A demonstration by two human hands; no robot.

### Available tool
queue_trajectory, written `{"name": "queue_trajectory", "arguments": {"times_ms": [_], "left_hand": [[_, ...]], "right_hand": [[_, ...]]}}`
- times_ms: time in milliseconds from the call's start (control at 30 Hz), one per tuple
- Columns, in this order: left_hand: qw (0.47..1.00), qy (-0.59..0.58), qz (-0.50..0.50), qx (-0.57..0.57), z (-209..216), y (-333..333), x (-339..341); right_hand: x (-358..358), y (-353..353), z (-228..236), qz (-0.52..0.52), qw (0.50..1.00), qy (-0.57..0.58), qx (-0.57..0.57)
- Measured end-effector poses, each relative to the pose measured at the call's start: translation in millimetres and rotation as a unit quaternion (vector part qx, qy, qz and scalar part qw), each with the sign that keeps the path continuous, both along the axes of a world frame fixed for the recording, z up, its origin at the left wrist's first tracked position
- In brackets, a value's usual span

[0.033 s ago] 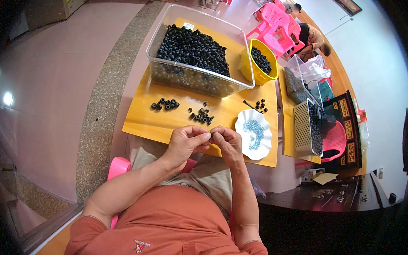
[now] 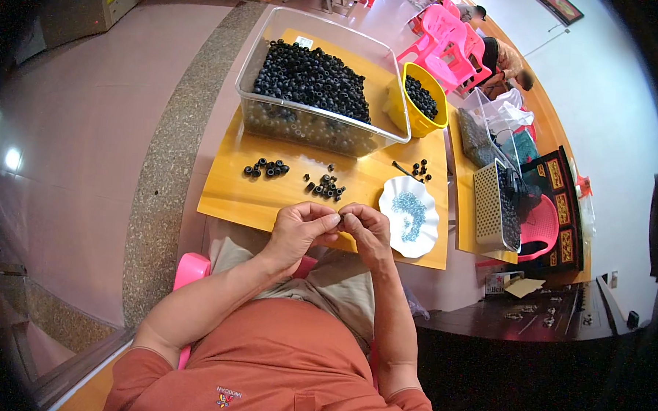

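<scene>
My left hand (image 2: 298,232) and my right hand (image 2: 369,231) meet above the table's near edge, fingertips almost touching. Between them a small dark part (image 2: 342,218) shows, pinched by the right thumb and fingers. The left thumb and forefinger are also pressed together; whatever they hold is too small to make out. Just beyond the hands lies a loose group of small black hollow parts (image 2: 325,188), with another cluster (image 2: 266,167) to its left. Beside my right hand sits a white scalloped plate (image 2: 389,201) bearing many small clear bluish pieces (image 2: 409,211).
At the table's far side stands a large clear plastic bin (image 2: 321,128) full of black parts, next to a yellow basket (image 2: 413,119) of similar ones. A few black parts (image 2: 421,169) lie beyond the plate. Rightward is a second table with a perforated cream basket (image 2: 490,209). Pink chairs (image 2: 443,38) stand behind.
</scene>
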State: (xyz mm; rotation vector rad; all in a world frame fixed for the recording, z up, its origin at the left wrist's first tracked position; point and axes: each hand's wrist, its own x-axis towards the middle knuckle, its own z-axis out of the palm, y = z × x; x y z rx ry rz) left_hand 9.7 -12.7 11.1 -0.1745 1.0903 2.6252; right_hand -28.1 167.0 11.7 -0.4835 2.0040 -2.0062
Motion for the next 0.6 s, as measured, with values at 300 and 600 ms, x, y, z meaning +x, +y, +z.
{"name": "queue_trajectory", "arguments": {"times_ms": [300, 600], "left_hand": [[0.998, 0.04, 0.014, -0.047, -0.5, 0.5, -1.0], [0.998, 0.034, 0.019, -0.052, 1.5, -0.4, -0.9]], "right_hand": [[4.5, -5.5, 7.2, -0.023, 0.998, 0.047, 0.038], [4.1, -4.7, 3.4, -0.032, 0.996, 0.075, 0.03]]}}
